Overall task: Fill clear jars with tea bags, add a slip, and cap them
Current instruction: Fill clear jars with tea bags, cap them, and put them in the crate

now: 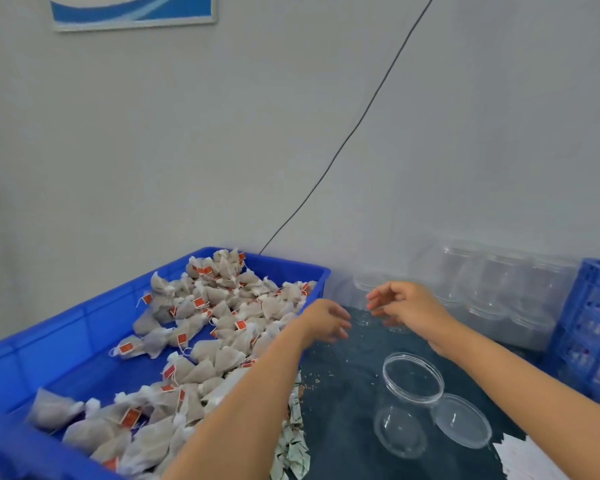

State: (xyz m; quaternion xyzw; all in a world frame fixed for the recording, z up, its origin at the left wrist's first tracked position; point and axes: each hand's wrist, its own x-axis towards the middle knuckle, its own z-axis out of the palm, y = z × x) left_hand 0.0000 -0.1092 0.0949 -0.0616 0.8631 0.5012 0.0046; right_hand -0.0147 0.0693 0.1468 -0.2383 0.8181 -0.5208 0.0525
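A big blue tray [66,337] on the left holds several tea bags [222,306] with orange tags. An empty clear jar [413,379] stands open on the dark table top, and its clear lid [461,420] lies flat just to its right. My left hand [326,320] hovers over the tray's right rim with loosely curled fingers and nothing in it. My right hand [402,303] hangs a little further back, fingers relaxed, close in front of small clear jars [364,289] by the wall. I see nothing held in it.
Several clear jars [492,289] are stacked against the back wall. A blue crate [589,334] stands at the right edge. Green-printed paper slips [291,441] lie beside the tray, white paper [523,459] at the bottom right. A black cable [361,116] runs down the wall.
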